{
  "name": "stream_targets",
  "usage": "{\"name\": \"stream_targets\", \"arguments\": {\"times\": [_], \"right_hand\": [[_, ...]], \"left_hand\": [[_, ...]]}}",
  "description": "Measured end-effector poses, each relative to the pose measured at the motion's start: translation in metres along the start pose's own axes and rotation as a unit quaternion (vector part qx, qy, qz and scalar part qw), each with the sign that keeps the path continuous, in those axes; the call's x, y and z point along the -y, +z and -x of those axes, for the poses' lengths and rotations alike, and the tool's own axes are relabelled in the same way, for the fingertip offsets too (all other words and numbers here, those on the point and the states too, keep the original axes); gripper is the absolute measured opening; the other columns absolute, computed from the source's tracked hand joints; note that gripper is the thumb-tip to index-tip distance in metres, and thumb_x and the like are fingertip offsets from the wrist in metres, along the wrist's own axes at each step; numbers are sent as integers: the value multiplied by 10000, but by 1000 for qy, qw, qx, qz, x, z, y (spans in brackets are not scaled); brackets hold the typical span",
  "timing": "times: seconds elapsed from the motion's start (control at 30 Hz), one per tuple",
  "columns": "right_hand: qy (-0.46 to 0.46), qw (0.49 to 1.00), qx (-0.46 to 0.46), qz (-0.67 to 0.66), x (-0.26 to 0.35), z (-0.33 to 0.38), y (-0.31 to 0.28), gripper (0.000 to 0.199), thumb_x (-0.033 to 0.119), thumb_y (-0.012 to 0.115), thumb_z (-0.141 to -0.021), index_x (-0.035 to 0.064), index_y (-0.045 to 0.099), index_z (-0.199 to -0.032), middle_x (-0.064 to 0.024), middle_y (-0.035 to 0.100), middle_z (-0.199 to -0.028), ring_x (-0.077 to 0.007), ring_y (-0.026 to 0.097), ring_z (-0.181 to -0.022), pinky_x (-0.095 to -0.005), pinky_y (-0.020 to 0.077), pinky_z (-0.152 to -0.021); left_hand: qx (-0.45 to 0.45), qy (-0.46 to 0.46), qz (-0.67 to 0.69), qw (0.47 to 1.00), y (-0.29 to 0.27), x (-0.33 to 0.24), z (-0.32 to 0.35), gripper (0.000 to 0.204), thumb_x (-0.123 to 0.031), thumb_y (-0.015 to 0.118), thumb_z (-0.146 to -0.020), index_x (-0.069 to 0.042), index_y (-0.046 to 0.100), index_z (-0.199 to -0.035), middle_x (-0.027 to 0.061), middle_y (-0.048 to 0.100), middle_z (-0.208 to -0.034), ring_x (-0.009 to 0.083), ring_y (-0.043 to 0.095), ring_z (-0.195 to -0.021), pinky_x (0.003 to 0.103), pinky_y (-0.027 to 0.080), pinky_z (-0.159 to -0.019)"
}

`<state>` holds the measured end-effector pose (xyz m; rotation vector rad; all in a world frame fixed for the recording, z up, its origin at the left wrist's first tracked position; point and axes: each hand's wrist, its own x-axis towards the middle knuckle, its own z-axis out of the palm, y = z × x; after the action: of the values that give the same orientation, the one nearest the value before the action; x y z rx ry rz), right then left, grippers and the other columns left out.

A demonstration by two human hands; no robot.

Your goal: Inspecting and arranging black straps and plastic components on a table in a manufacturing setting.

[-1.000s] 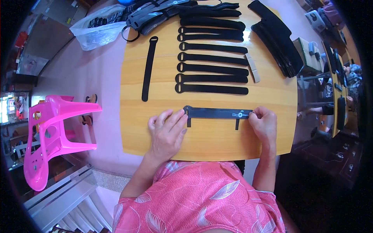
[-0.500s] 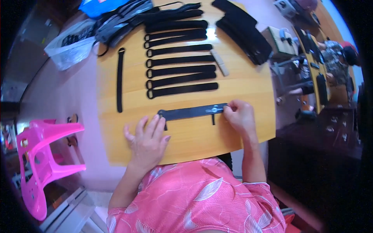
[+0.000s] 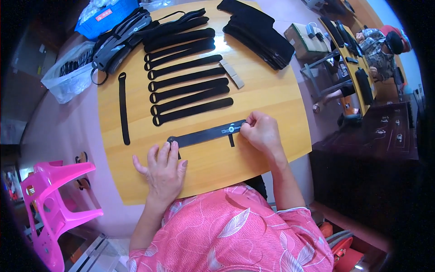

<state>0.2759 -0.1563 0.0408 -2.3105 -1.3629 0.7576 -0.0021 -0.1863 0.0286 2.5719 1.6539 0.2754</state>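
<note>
A flat dark grey strap (image 3: 199, 134) with white print near one end lies across the near part of the table. My right hand (image 3: 263, 133) pinches its right end between thumb and fingers. At the other end, the fingertips of my left hand (image 3: 164, 170) rest on the strap, its fingers spread and the palm low over the wood. A short narrow black strip (image 3: 232, 140) sticks out below the strap near the print. Another dark strip (image 3: 179, 156) shows beside my left fingertips, partly hidden.
Several black looped straps (image 3: 192, 109) lie in a row beyond my hands on the wooden table (image 3: 272, 97). One black strap (image 3: 124, 111) lies apart at left. Beyond are a pale block (image 3: 231, 74), stacked black pieces (image 3: 258, 36) and a plastic bag (image 3: 72, 77). A pink stool (image 3: 54, 195) stands left.
The whole view has shifted and turned slightly, so the table sits further left. Both hands keep their places at the two ends of the strap.
</note>
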Motion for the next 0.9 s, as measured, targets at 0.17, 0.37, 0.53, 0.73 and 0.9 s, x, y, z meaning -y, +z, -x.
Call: {"name": "stream_targets", "arguments": {"times": [0.17,0.37,0.53,0.73,0.9], "right_hand": [[-28,1000,-8,-1,-2,0,-2,150,162,611,-730,32,608,-803,-208,633,-679,-376,643,-701,-457,509,-692],[-187,974,-109,68,13,32,7,246,107,628,-767,11,553,-981,-218,630,-882,-385,624,-779,-448,509,-675],[-486,872,13,-51,60,65,56,508,218,671,-799,-30,509,-1212,-223,513,-1284,-373,504,-1200,-456,428,-979],[-402,906,3,130,14,58,64,720,423,602,-846,-26,416,-1376,-205,374,-1461,-322,323,-1385,-454,211,-1147],[-331,922,-23,199,-35,52,20,677,415,581,-864,14,425,-1387,-152,387,-1468,-300,321,-1390,-478,184,-1146]], "left_hand": [[-11,6,-1,1000,5,-1,5,557,-384,664,-811,-109,560,-1285,70,481,-1261,295,392,-1222,693,60,-1014],[-10,9,-3,1000,6,-3,4,574,-425,655,-813,-106,562,-1281,75,466,-1274,298,376,-1235,703,71,-1004],[-18,18,-25,999,9,-2,7,556,-446,606,-845,-105,560,-1281,78,474,-1271,302,377,-1237,699,68,-1009],[-29,6,-33,999,5,-7,6,538,-413,599,-854,-87,560,-1280,79,493,-1266,297,396,-1235,685,54,-1022],[-7,-17,-19,1000,4,-7,8,531,-381,585,-874,-75,539,-1305,75,502,-1273,276,410,-1239,646,27,-1044]]}}
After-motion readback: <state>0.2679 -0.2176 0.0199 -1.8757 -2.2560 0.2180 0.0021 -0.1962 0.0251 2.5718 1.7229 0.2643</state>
